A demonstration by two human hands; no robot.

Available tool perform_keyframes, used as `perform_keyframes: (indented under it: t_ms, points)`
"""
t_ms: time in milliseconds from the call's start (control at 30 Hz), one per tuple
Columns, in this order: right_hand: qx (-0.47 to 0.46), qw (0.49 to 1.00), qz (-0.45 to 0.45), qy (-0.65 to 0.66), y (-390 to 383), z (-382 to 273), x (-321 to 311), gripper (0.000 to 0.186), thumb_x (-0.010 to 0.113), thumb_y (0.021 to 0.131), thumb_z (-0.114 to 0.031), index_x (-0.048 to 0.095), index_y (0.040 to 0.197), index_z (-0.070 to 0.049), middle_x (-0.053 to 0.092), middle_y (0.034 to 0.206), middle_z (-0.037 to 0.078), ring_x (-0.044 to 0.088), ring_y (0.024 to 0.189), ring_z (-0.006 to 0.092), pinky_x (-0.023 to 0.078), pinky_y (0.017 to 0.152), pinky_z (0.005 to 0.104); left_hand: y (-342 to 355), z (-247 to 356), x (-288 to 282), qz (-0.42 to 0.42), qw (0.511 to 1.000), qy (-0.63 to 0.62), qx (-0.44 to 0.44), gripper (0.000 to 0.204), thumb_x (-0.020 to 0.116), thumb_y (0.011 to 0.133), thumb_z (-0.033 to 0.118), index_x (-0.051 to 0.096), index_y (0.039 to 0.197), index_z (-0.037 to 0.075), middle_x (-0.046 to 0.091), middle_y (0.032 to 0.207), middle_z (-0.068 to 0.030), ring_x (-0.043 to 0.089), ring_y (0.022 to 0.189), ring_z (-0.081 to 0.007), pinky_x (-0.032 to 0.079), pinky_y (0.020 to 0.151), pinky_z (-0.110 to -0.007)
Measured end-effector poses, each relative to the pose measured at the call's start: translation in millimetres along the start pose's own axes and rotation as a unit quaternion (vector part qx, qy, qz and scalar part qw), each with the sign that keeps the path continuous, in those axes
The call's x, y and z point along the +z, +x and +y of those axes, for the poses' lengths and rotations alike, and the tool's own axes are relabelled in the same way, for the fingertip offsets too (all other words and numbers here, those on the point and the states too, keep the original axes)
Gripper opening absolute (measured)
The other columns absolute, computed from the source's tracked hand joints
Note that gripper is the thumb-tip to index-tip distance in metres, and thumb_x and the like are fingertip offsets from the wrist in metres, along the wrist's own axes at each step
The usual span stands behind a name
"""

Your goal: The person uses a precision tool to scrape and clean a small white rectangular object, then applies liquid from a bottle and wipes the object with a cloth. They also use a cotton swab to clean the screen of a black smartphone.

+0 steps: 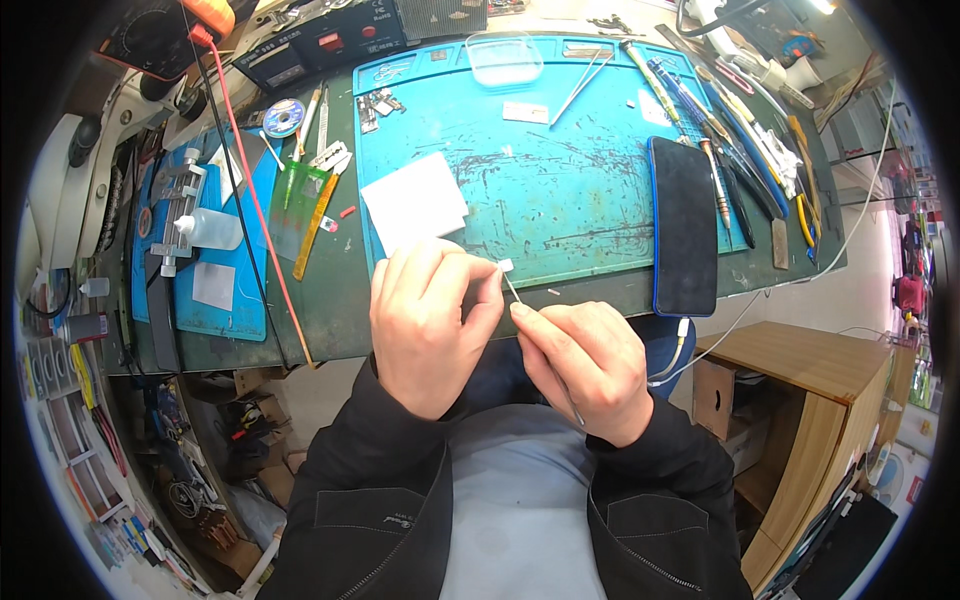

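My left hand is pinched closed at the front edge of the blue work mat. Right at its fingertips is a small white piece; whether the fingers or the tool tip hold it is too small to tell. My right hand is closed around a slender greyish tool, perhaps metal. The tool's far end reaches up to my left fingertips, and its rear end sticks out below my right palm. A stack of white square sheets lies on the mat just beyond my left hand.
A blue-edged phone with a white cable lies right of the mat's middle. Tweezers and a clear plastic box lie at the back. Screwdrivers and pliers crowd the right. A dropper bottle and red cable are left.
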State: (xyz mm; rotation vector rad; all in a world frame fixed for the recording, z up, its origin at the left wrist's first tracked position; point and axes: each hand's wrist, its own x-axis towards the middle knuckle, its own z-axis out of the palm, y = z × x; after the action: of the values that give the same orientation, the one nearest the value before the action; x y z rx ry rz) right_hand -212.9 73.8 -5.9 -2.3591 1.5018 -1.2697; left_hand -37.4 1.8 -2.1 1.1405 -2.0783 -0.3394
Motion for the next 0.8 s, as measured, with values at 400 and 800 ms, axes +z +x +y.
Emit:
perform_keyframes:
  t_ms: [400,800]
  points:
    - [0.031,0.999,-0.007,0.019,4,-6,-4,0.038,0.08,0.077,0.006,0.073,0.113,0.005,0.069,0.091,0.01,0.067,0.074,0.0256,0.055,0.067,0.0358,-4,-1,2,0.009,0.999,-0.022,-0.03,0.013,0.08,0.084,0.0,0.072,0.092,0.005,0.067,0.091,-0.0059,0.065,0.083,-0.0257,0.051,0.076,-0.038]
    - [0.003,0.998,0.061,0.007,-2,-2,-41,0.044,0.082,0.074,0.008,0.076,0.117,0.001,0.073,0.089,0.01,0.069,0.071,0.0235,0.052,0.061,0.0335,-6,-5,-5,0.035,0.995,-0.089,-0.036,0.019,0.078,0.088,-0.004,0.069,0.103,0.004,0.073,0.095,-0.008,0.069,0.083,-0.0297,0.057,0.075,-0.039]
